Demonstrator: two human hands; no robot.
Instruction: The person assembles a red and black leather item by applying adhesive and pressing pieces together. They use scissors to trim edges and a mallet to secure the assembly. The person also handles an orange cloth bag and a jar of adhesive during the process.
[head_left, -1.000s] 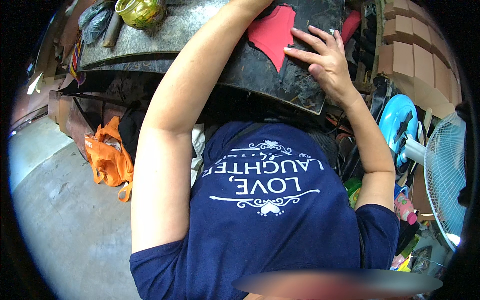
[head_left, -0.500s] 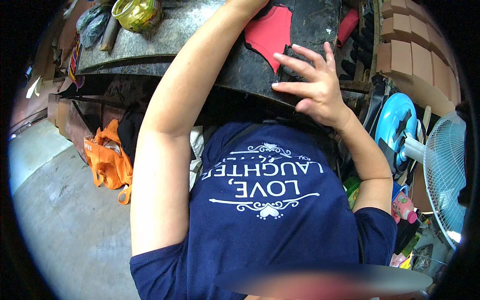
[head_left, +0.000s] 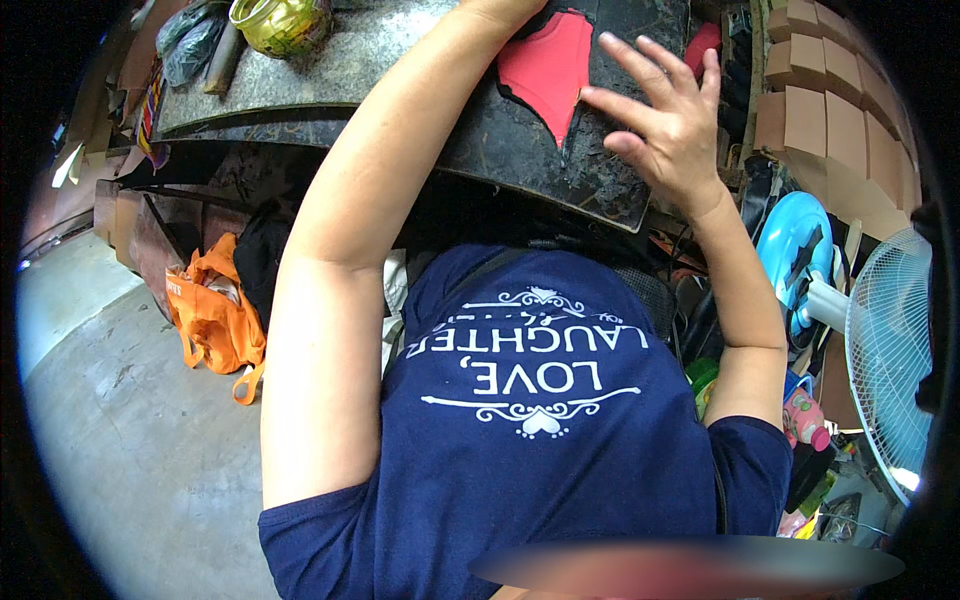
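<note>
A red, pointed piece of sheet material (head_left: 548, 68) lies on a dark, stained work board (head_left: 520, 150) at the top of the view. My right hand (head_left: 665, 120) hovers just right of it with fingers spread, one fingertip near the piece's right edge, holding nothing. My left arm reaches up across the board; my left hand (head_left: 500, 10) is cut off at the top edge by the red piece's upper left, so its grip is hidden.
A yellow-green jar (head_left: 280, 22) stands on the bench at the top left. An orange bag (head_left: 215, 315) sits on the concrete floor at left. Stacked brown blocks (head_left: 825, 95), a blue fan (head_left: 800, 255) and a white fan (head_left: 890, 360) crowd the right side.
My right hand has lifted off the red piece and the board, moved right and up, and spread its fingers. The left arm has stayed in place.
</note>
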